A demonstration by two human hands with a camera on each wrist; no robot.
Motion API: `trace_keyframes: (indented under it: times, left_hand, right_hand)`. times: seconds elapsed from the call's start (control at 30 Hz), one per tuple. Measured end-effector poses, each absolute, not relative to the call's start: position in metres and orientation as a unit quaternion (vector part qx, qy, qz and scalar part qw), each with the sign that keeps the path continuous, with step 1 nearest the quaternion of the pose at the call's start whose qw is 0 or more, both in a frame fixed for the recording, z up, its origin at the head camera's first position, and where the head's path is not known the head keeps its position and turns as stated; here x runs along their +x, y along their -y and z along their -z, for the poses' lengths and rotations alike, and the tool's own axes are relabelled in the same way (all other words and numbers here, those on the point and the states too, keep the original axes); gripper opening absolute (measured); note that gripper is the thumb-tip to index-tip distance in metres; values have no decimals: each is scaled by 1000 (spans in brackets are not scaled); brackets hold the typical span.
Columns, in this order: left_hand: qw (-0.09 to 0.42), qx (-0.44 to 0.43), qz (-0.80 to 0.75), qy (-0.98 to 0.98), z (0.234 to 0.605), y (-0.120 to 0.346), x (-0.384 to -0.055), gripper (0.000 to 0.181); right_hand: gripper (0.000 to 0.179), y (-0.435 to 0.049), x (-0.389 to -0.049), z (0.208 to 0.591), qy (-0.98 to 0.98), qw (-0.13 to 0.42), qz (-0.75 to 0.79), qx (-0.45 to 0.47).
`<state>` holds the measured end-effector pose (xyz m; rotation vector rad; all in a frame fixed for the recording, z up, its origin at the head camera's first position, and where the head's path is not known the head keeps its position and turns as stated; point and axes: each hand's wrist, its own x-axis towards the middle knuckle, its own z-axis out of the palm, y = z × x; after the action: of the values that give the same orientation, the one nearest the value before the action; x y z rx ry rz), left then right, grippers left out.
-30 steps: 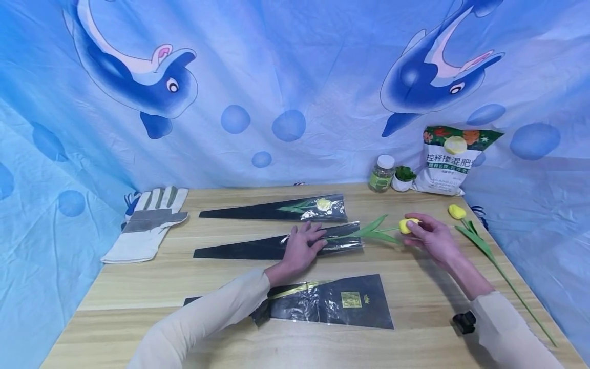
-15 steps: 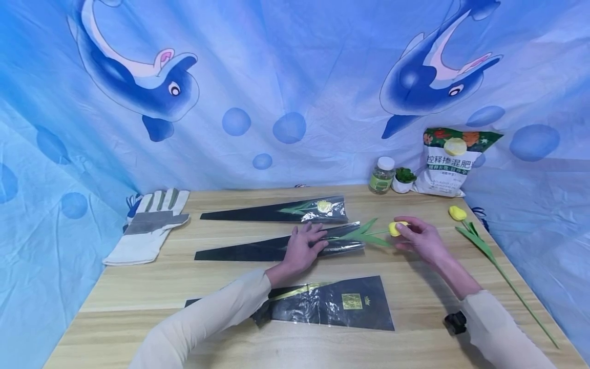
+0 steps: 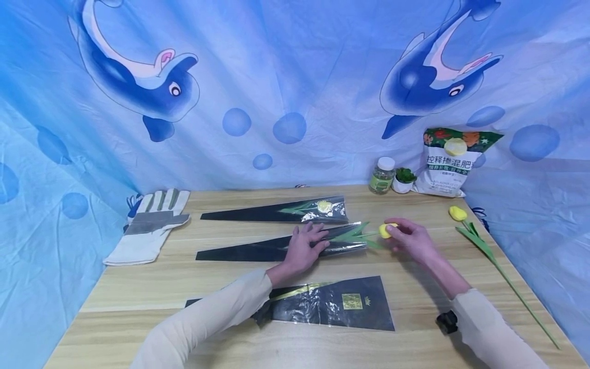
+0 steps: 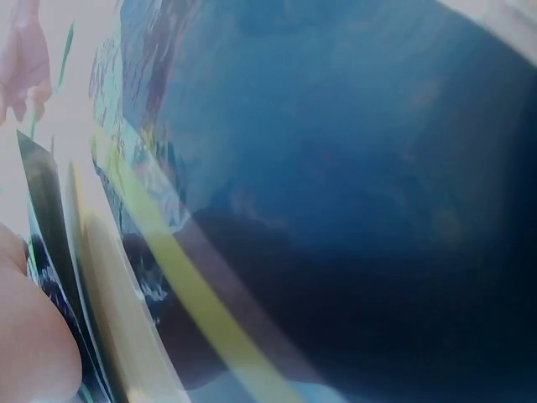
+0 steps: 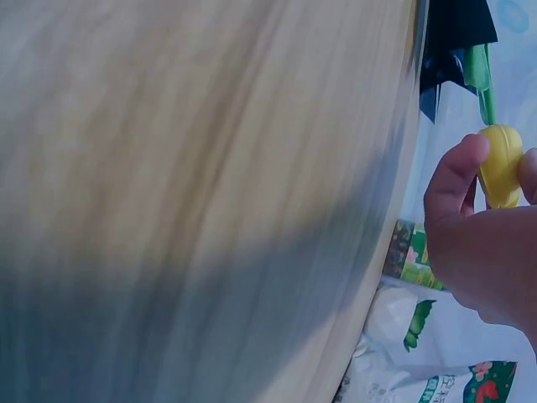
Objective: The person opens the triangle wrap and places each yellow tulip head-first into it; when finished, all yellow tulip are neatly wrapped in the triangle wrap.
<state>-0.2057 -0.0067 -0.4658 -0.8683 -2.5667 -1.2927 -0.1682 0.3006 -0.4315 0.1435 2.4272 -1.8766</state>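
My right hand (image 3: 412, 240) pinches the yellow bloom of a tulip (image 5: 502, 159) between thumb and fingers. The tulip's stem and most of its green leaves (image 3: 352, 234) lie inside the middle black-and-clear flower sleeve (image 3: 258, 249), while the bloom stays outside its wide right end. My left hand (image 3: 301, 248) rests on that sleeve with fingers spread flat, near its middle. Behind it, another sleeve (image 3: 239, 212) holds a yellow tulip whose bloom shows through the clear film. Nearer the front lies a black sleeve (image 3: 332, 303) with a gold label, partly under my left forearm.
A loose yellow tulip (image 3: 488, 251) lies along the table's right edge. White-and-grey work gloves (image 3: 149, 225) lie at the left. At the back right stand a lidded jar (image 3: 382, 175), a small potted plant (image 3: 403, 179) and a fertilizer bag (image 3: 444, 161) against the blue dolphin curtain.
My right hand has moved left with the tulip, and its leaves have slid deeper into the middle sleeve. My left hand has stayed in place on the sleeve.
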Motion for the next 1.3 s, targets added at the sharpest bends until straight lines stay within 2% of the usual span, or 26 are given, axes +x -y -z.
trace_keyframes:
  times: [0.23,0.6,0.87,1.03,1.3]
  left_hand:
    - [62,-285,431,854,466,5,-205,34]
    - [62,-282,429,856,465,5,-205,35]
    - [61,-284,430,855,465,4,-206,35]
    - [65,-287,426,856,464,4,-206,35]
    - [64,-291,423,856,464,4,-205,35]
  right_hand:
    - [56,-293,-170,436,-757,41,651,39]
    - [53,-289,-171,433,-746,98,658,30]
    - [53,-286,-171,431,-739,114,664,6]
    - [51,-282,-171,430,-753,112,648,13]
    - [46,-276,-173,432,-800,75,595,19]
